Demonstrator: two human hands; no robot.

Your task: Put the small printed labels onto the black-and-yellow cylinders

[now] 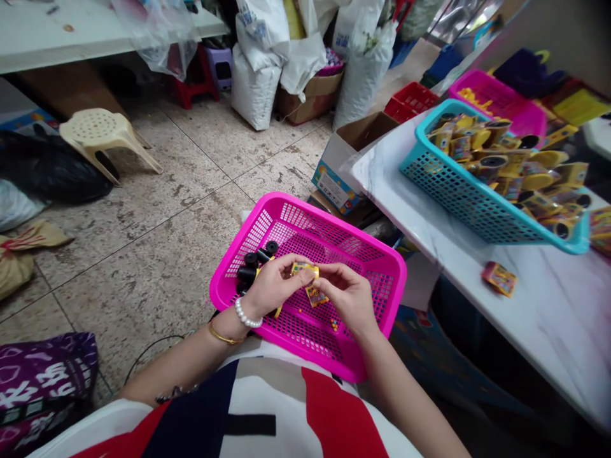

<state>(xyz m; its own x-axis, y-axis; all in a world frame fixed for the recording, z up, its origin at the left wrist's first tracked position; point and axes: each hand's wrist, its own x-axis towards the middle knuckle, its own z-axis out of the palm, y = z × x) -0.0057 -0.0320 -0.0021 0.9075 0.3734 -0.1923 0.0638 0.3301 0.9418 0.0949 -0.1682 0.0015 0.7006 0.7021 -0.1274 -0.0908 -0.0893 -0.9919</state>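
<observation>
A pink plastic basket (377,254) rests on my lap. Over it, my left hand (273,286) and my right hand (347,294) both pinch a small yellow printed packet (310,283) between their fingertips. Both hands are closed on it. Several black cylindrical pieces (255,262) lie in the basket's left corner, just beyond my left hand. A few tiny coloured beads (334,326) sit on the basket floor under my right hand. A pearl bracelet and a gold bangle are on my left wrist.
A white table (548,318) at the right carries a teal basket (458,191) full of yellow packets and one loose packet (499,278). Another pink basket (501,102) stands behind. Open cardboard boxes (348,159), white sacks (258,76) and a cream stool (102,137) stand on the tiled floor.
</observation>
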